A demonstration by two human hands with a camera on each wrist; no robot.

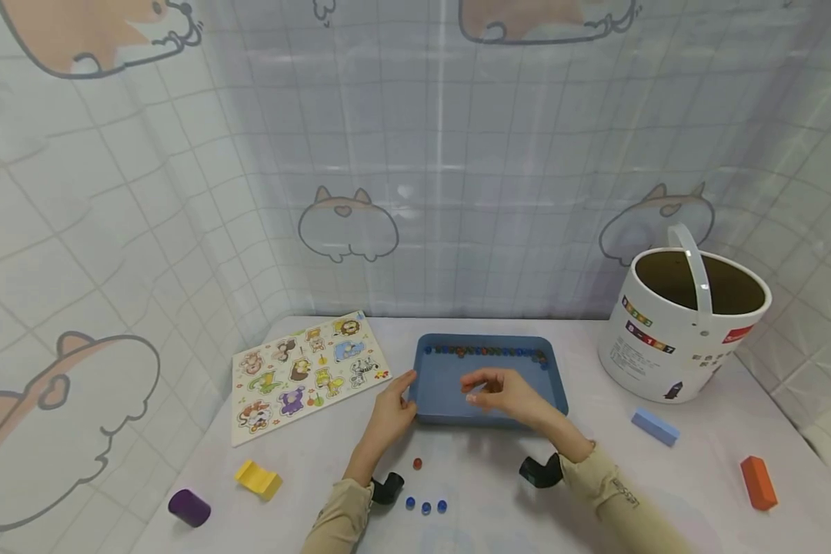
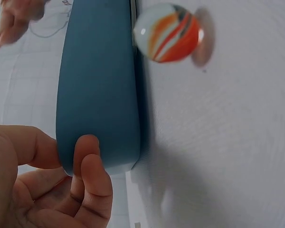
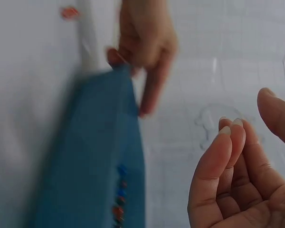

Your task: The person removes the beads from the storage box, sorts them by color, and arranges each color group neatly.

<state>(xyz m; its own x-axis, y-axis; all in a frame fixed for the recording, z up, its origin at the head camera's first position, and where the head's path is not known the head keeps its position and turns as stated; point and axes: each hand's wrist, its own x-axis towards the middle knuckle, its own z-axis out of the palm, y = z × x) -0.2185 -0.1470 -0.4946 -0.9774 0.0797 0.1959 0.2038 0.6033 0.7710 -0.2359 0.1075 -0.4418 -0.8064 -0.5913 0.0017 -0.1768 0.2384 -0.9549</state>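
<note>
A blue tray (image 1: 450,392) lies on the table, with a row of small coloured marbles (image 1: 485,351) along its far side. My left hand (image 1: 393,404) grips the tray's left edge; the left wrist view shows its fingers (image 2: 96,178) around the near corner. Over the tray, my right hand (image 1: 508,394) hovers with bent fingers and the thumb apart, nothing held between them in the right wrist view. An orange-and-white marble (image 2: 166,33) rests on the table in front of the tray. Closer to me are several blue marbles (image 1: 426,508).
An animal picture board (image 1: 305,369) lies at the left, with a yellow block (image 1: 258,480) and a purple cylinder (image 1: 190,508) nearer me. At the right stand a white bucket (image 1: 672,331), a blue block (image 1: 655,426) and an orange block (image 1: 759,483). Patterned curtains enclose the table.
</note>
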